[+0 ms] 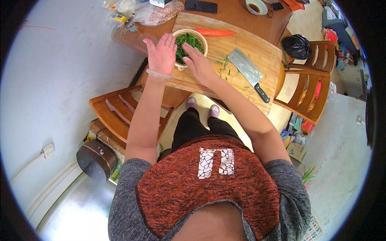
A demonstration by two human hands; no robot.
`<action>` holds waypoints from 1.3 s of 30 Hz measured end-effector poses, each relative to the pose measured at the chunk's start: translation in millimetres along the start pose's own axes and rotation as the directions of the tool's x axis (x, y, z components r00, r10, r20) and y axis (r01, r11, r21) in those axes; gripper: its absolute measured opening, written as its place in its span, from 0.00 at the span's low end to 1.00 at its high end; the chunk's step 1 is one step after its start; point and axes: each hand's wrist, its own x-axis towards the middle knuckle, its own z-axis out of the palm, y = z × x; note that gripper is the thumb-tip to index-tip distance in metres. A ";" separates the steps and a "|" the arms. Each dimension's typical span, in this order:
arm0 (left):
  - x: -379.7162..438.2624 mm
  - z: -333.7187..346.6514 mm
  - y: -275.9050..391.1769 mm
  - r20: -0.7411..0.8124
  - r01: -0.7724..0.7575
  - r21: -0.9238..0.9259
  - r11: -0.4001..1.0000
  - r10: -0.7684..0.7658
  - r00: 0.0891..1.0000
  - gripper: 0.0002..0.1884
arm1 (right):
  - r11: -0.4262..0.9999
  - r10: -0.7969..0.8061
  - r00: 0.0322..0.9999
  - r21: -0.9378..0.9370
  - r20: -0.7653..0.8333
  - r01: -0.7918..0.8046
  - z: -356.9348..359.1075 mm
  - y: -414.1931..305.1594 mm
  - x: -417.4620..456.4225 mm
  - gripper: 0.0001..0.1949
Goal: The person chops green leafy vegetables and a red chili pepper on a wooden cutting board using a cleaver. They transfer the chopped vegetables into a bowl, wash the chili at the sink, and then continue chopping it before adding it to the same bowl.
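Observation:
A round cream-rimmed bowl (pixel 206 45) of chopped green leaves (pixel 190 39) stands at the left end of a large wooden cutting board (pixel 253 45). My left hand (pixel 162 57) is held palm up at the bowl's left side, thumb spread, holding nothing. My right hand (pixel 199 64) reaches over the bowl's near right side with fingers extended; whether its fingertips touch the leaves is unclear. Behind the bowl lies an orange carrot (pixel 215 32). To the right, a cleaver (pixel 246 66) rests flat on the board, its black handle towards me, beside scattered green cuttings (pixel 222 68).
Plastic bags of food (pixel 156 13), a dark flat object (pixel 201 6) and a white bowl of dark liquid (pixel 256 7) sit on the table's far side. Wooden chairs stand left (pixel 120 105) and right (pixel 307 93). A black plastic bag (pixel 297 46) rests at the right.

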 end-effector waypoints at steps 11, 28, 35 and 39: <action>-6.5 5.0 2.7 0.107 0.159 0.415 0.896 -0.222 0.969 0.55 | 0.939 -0.277 0.960 -0.226 -0.044 0.260 -9.4 12.2 38.9 0.24; -63.9 -12.8 -65.1 0.466 -0.350 0.772 -0.530 0.098 0.879 0.16 | 0.808 -0.225 0.945 -0.497 0.237 0.317 10.8 104.8 -67.3 0.15; -32.8 -15.0 -69.3 0.491 -0.383 0.674 -0.631 -0.005 0.871 0.04 | 0.827 -0.042 0.993 -0.554 0.109 0.096 -59.2 117.2 -80.7 0.13; -3.3 -15.8 -56.2 0.499 -0.285 0.731 -0.620 0.201 0.843 0.03 | 0.857 0.161 0.986 -0.490 -0.041 -0.160 -108.7 118.5 -110.3 0.14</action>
